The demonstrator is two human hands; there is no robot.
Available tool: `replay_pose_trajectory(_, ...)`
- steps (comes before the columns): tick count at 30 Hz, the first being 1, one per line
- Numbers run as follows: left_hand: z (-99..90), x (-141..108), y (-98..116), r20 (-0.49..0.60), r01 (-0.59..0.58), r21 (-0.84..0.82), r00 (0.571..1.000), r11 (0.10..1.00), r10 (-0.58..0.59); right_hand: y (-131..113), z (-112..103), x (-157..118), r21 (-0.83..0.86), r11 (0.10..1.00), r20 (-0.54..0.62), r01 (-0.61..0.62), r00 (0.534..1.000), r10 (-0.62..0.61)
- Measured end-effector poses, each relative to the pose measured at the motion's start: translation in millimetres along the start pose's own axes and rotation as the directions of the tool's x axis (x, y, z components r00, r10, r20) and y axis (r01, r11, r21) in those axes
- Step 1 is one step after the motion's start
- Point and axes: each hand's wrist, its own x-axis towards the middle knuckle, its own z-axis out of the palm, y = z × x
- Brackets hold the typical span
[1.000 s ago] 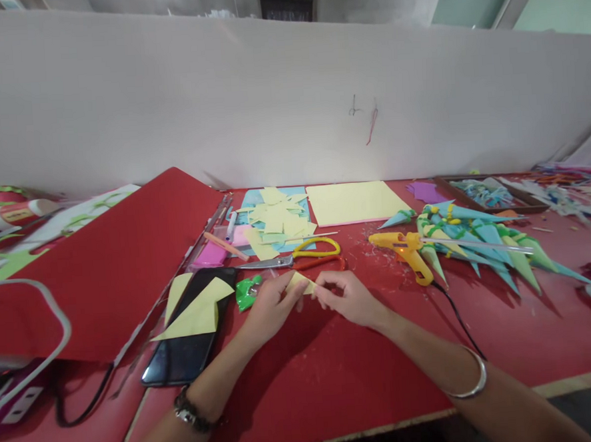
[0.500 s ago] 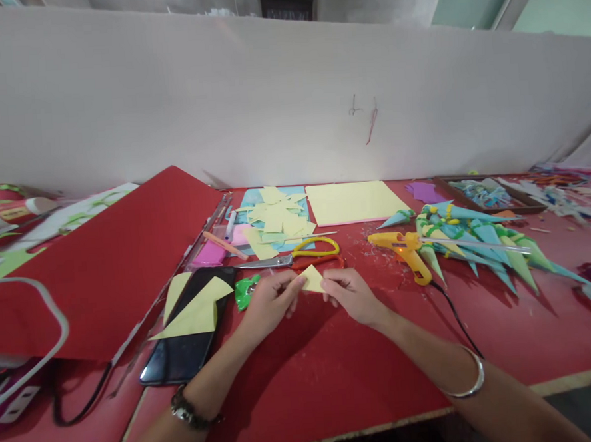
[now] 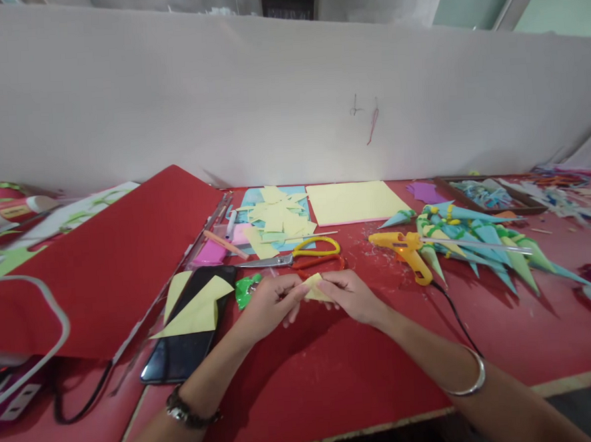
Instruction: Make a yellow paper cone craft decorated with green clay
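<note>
Between my hands, above the red table, is a small yellow paper piece. My left hand pinches its left side, with the fingers curled. The fingers of my right hand close on its right side, thumb on top. Just behind them lie scissors with yellow and red handles. A green item is beside my left hand. Larger yellow paper pieces rest on a black phone.
An orange glue gun with a clear stick lies right of my hands, its black cord running forward. Behind it are blue and green paper cones. Yellow scraps, a yellow sheet stack and a large red board lie farther back.
The small yellow paper has turned and now looks bent or folded. My right thumb has moved left over it, and my hands are closer together.
</note>
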Motion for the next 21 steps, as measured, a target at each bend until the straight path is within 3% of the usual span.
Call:
replay_pose_trajectory(4, 5.1, 2.0, 2.0, -0.086, 0.065, -0.154, 0.993, 0.986, -0.079, -0.3, 1.7, -1.0, -0.010, 1.000, -0.068, 0.004, 0.998, -0.004)
replay_pose_trajectory(7, 8.7, 3.8, 0.4, -0.054, 0.124, -0.244, 0.988, 0.962, -0.141, -2.3, 2.5, -1.1, -0.046, 0.998, -0.096, 0.031, 0.995, -0.035)
replay_pose_trajectory(16, 5.0, 3.1, -1.9, 0.072, 0.074, -0.114, 0.995, 0.991, -0.066, -5.5, 0.7, 0.7, -0.071, 0.996, -0.142, 0.045, 0.988, -0.055)
replay_pose_trajectory(21, 5.0, 3.0, -1.1, 0.061, 0.069, -0.101, 0.996, 0.992, -0.063, -2.6, 1.5, 1.4, -0.026, 0.999, -0.149, 0.029, 0.988, -0.032)
